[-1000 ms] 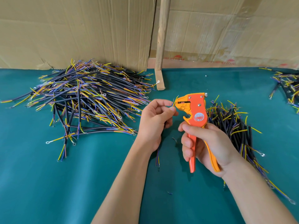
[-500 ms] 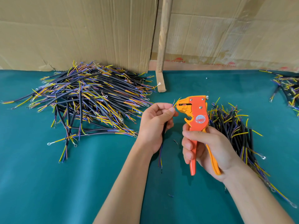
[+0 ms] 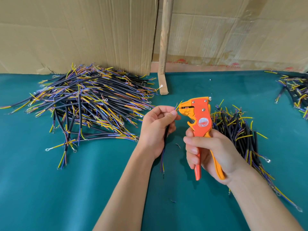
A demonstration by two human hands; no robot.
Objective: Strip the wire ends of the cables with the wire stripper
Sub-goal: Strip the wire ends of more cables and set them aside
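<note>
While your left hand (image 3: pixel 155 129) pinches a black cable (image 3: pixel 166 133) by its coloured wire ends, those ends meet the nose of the orange wire stripper (image 3: pixel 199 120), whose handles your right hand (image 3: pixel 211 152) grips upright above the table. The cable's lower end hangs down to the green table cover (image 3: pixel 66 189). A large cable pile (image 3: pixel 86 104) lies to the left, a smaller pile (image 3: pixel 236 130) just behind the stripper, and a third pile (image 3: pixel 295 92) at the right edge. Cardboard sheets (image 3: pixel 83 30) and a wooden post (image 3: pixel 164 44) close the far side. Compared with half a second ago, hands and tool sit slightly lower in view, the grip unchanged. Bare cloth lies toward you, between and beside both forearms.
</note>
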